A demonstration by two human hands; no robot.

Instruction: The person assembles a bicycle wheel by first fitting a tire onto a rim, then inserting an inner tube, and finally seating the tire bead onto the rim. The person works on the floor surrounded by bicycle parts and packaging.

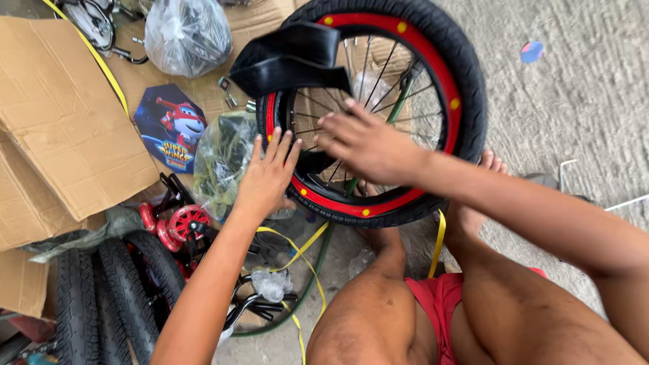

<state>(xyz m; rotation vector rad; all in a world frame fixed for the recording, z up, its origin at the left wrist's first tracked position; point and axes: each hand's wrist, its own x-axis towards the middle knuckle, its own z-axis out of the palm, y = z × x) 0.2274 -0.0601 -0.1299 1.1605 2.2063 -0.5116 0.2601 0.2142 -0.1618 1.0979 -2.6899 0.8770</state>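
Cardboard [61, 128] fills upper left, spare tyres [101, 297] lower left, partly cut off. Wheel [405, 101] w/ red rim upper centre, black inner tube [291, 57] flopping over its top. Left hand [267, 177] flat, fingers spread on tyre edge; right hand [365, 145] open across spokes, gripping nothing. Plastic-wrapped bits behind, unclear.

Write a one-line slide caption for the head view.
Two bare hands, left hand and right hand, press on a red-rimmed black bicycle wheel.
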